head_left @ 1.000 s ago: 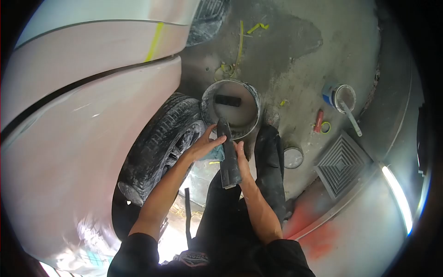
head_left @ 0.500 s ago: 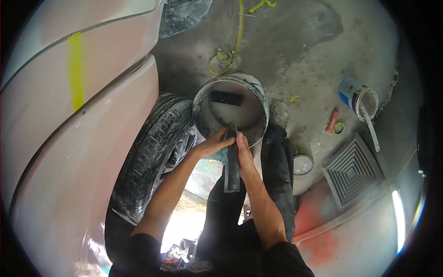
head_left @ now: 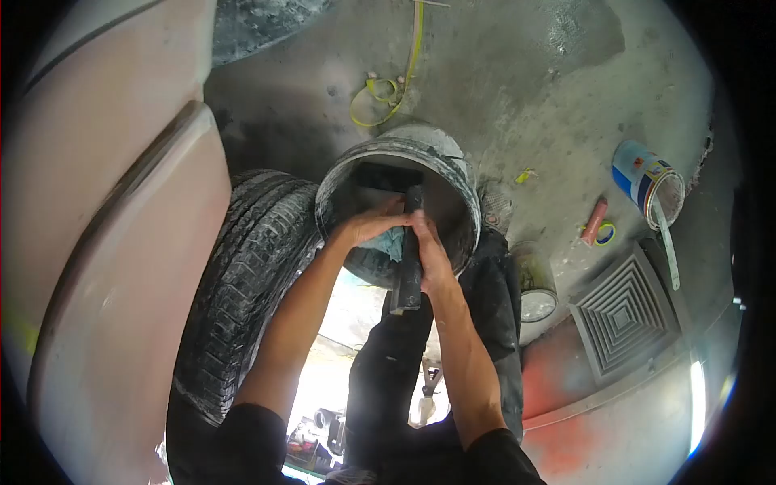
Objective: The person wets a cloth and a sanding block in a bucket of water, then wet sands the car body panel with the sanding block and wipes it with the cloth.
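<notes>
Over the bucket, my right hand is wrapped round a long dark sanding block, which points from the bucket towards my legs. My left hand is closed on a crumpled teal cloth against the block's left side, near its far end. The left fingertips are partly hidden by the block. Murky grey liquid appears inside the bucket, and a shorter black block lies in it by the far wall.
A tyre and pinkish car panel stand on the left. On the right are an open paint can with a stirring stick, a red tube, another can and a square vent grille. Yellow tape lies ahead.
My hands, with the block and cloth, are now further over the bucket's opening. The view has shifted, and the bucket looks larger. Both hands keep their hold.
</notes>
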`<act>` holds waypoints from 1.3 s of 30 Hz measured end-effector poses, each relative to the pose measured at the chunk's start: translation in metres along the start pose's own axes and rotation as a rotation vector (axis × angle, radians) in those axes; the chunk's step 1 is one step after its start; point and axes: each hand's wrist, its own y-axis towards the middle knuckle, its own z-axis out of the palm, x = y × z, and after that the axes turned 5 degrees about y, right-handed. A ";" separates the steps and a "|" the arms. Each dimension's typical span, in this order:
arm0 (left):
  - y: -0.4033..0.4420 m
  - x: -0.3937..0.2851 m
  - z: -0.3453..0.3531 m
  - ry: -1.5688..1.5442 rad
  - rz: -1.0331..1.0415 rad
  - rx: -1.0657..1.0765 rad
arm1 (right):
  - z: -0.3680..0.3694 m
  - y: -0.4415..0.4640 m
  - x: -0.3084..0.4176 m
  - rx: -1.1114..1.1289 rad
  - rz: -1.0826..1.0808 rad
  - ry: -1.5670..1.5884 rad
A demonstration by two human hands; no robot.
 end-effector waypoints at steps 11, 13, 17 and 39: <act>0.137 0.043 -0.029 0.445 0.346 -0.966 | -0.016 0.155 -0.005 -0.545 -0.830 -0.968; 0.165 0.078 -0.015 0.510 0.385 -1.130 | -0.005 0.162 -0.006 -0.676 -0.707 -1.192; 0.209 0.143 -0.010 0.487 0.182 -0.916 | -0.036 0.196 -0.023 -0.547 -0.880 -1.203; -0.471 -0.172 0.120 0.812 0.479 -1.074 | 0.128 -0.182 -0.062 0.072 -0.443 -0.161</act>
